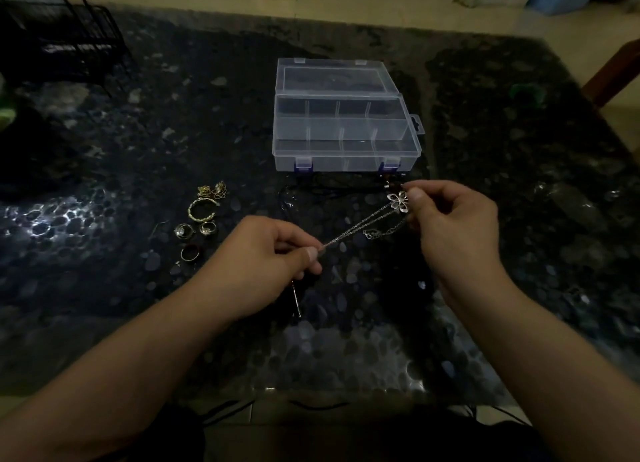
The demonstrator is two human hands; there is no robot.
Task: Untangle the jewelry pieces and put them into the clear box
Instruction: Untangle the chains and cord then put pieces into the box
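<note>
Necklace chain [360, 224] hangs stretched btwn my hands above the dark counter [138, 142], slanting up to the right. Left hand [256, 264] fingers pinch its low end; right hand [450, 219] fingers pinch the flower charm [399, 201]. Right hand's nearer the open clear box [346, 139], just behind; dim room, rings [195, 231] lie left.

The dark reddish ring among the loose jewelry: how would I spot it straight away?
Start at the clear box on the dark stone table, then look to the cluster of gold pieces lying left of it, nearer you. The dark reddish ring is the nearest piece, just beyond the left hand, the only one not gold.
</note>
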